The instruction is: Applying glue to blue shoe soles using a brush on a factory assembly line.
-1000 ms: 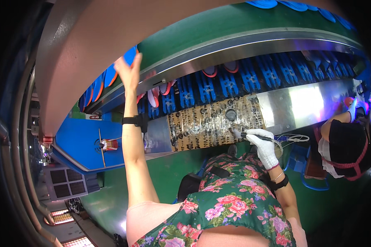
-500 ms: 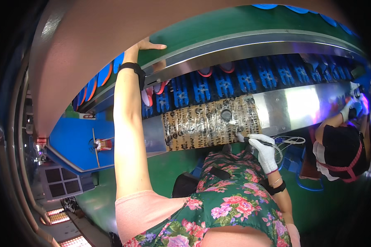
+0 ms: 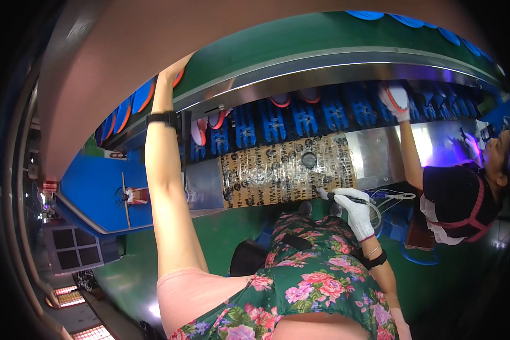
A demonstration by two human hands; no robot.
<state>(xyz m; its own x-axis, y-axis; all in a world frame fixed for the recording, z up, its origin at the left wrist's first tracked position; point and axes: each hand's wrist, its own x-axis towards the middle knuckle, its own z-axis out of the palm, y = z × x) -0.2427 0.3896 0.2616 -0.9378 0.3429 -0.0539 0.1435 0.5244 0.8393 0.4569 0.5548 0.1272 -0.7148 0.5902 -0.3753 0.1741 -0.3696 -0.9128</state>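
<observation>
Above both hands runs a long green conveyor with rows of blue holders under its steel edge, some carrying flat shoe soles with orange rims. The left hand is stretched high to the upper row, fingers on a blue and orange sole; whether they close round it I cannot tell. Such a sole looks light, bendy and a little grippy, best pinched at its rim. Just ahead of the right hand sits a taped brown panel. The gloved right hand wraps a slim pen-like tool trailing a thin tube. Far to the right, a co-worker's gloved hand touches another sole.
</observation>
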